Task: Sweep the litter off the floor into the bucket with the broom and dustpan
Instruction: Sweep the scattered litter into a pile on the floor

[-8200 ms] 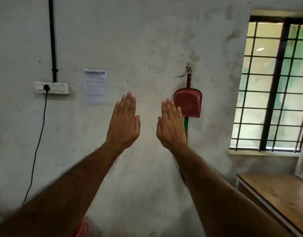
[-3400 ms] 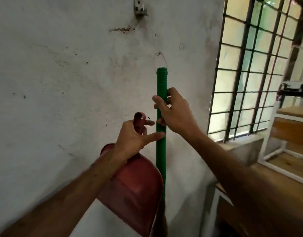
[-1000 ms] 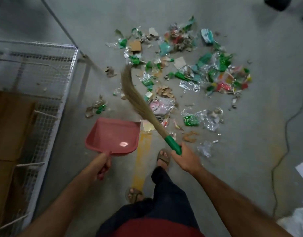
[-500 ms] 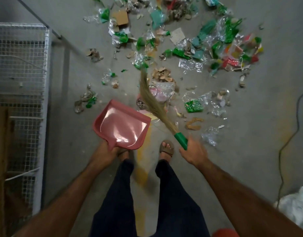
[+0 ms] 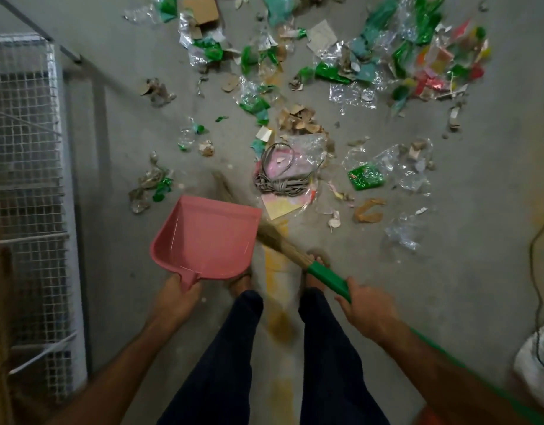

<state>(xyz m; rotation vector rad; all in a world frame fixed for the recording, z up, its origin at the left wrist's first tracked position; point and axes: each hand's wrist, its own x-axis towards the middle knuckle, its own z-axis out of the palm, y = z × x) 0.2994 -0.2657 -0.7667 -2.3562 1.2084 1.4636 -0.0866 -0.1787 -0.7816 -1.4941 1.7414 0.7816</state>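
**Pan and broom poised at the near edge of the litter**

While the floor is unswept, the scene reads from the left like this. A wire-mesh rack (image 5: 28, 185) stands along the left side, well apart from the work. Next comes the left hand (image 5: 175, 299), its fingers curled round the short handle of the pink dustpan (image 5: 206, 237). The pan is empty, and its open mouth faces away from the person toward the debris; whether its lip touches the floor cannot be told.

Just beside the pan's right wall runs the broom (image 5: 283, 245). Its long axis slants from the right hand (image 5: 368, 314), low on the right, up and leftward, so the blurred bristle tips pass behind the pan's far edge. The right hand is clamped round the green handle, close to where the straw begins, and the rest of the handle trails back past the forearm.

The litter (image 5: 295, 167) lies ahead of both hands: a plastic bag with a coil of cord nearest, just beyond the pan's right front corner, and the thick spread of wrappers and card farther off to the right. A few scraps lie left of the pan.

So the sweep, as I judge it, must draw debris leftward and nearer, into the pan's mouth. No bucket can be made out for certain.
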